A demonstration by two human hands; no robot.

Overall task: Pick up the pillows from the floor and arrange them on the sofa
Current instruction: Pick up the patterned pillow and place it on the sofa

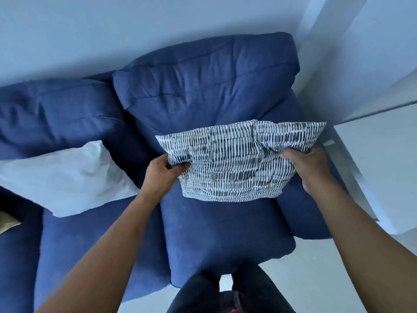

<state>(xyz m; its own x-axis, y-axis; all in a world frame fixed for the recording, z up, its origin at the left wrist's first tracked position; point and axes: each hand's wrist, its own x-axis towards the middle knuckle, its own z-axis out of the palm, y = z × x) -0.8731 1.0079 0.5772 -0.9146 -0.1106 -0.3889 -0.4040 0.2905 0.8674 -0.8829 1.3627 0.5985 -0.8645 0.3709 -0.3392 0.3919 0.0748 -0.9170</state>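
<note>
A blue-and-white striped pillow (234, 161) is held over the right seat of the blue sofa (214, 227), close to the right back cushion. My left hand (161, 175) grips its left edge and my right hand (309, 166) grips its right edge, both pinching the fabric. A plain white pillow (65, 177) lies on the left seat, leaning toward the left back cushion.
A white cabinet or table (383, 172) stands tight against the sofa's right side. The pale wall (135, 30) runs behind the sofa. A yellowish object (6, 221) shows at the left edge. My dark trouser legs (225, 292) stand at the sofa's front on the pale floor.
</note>
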